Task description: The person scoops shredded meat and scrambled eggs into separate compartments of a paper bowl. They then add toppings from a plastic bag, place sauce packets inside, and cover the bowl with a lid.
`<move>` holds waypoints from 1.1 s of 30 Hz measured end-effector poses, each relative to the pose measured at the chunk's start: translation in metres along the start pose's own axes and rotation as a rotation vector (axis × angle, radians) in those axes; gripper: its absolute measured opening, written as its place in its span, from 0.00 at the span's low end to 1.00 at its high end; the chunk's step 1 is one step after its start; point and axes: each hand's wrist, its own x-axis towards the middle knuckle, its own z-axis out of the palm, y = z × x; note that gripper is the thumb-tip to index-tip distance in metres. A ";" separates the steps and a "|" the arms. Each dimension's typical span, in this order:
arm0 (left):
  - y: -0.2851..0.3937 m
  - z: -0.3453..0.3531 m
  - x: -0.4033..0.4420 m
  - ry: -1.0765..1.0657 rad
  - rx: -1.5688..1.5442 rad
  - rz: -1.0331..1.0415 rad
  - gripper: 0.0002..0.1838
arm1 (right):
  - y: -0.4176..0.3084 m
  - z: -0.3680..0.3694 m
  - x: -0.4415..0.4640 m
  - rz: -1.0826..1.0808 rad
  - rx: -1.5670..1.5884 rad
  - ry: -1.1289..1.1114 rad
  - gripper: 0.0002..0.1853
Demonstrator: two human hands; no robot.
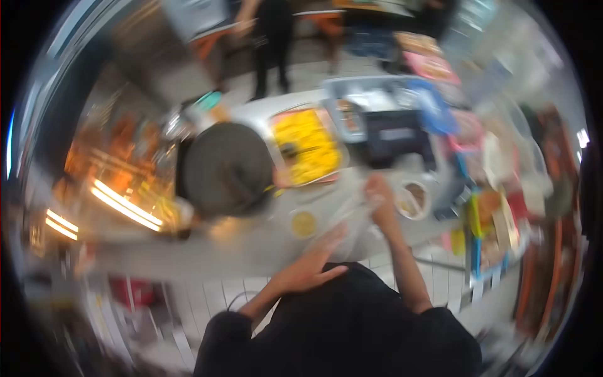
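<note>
My left hand point(312, 264) is over the front edge of the metal table point(264, 251), fingers stretched out and apart from the thumb. My right hand point(379, 191) is further forward, its fingers blurred, at the upper end of a clear plastic bag or sheet point(355, 226) that hangs towards my left hand. Just left of the plastic lies a round yellowish disc point(304, 224). A tray of yellow pieces point(306, 147) with a dark object on it stands beyond. To the right of my right hand is a white bowl point(412, 200) with something brown inside.
A large round dark pan or lid point(226, 168) stands left of the tray. Glowing orange lights point(125, 204) shine at the far left. A blue-grey bin point(344, 119) and a dark cloth point(399, 138) are behind. Coloured baskets point(487, 232) line the right. A person point(273, 44) stands beyond.
</note>
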 end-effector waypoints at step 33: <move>-0.135 0.121 0.199 0.225 0.927 -0.218 0.15 | -0.004 -0.040 -0.159 0.926 -0.237 -0.427 0.16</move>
